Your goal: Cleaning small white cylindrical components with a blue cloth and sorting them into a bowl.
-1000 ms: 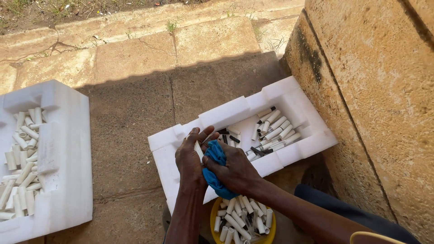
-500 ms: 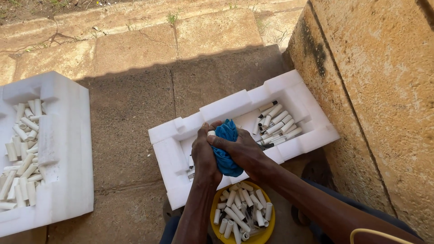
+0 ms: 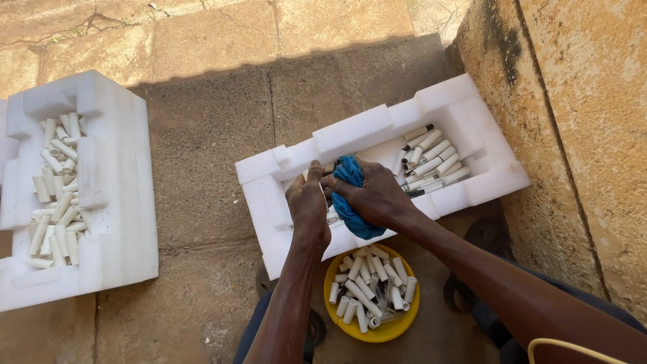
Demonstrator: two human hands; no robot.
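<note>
The paved stone floor (image 3: 209, 135) (part sunlit, part in shadow) carries a white foam tray (image 3: 111, 222) of short white tubes at the left, a second white foam tray (image 3: 350, 131) near the wall (image 3: 579, 135), and a yellow bowl (image 3: 397, 327) of tubes just below it.

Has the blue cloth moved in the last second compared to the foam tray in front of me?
Yes. The blue cloth has moved up from the foam tray's near edge, close to the yellow bowl, to over the tray's left compartment.

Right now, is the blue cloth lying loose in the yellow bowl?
No, the blue cloth is gripped in the right hand above the white foam tray, while the yellow bowl holds only white tubes.
</note>
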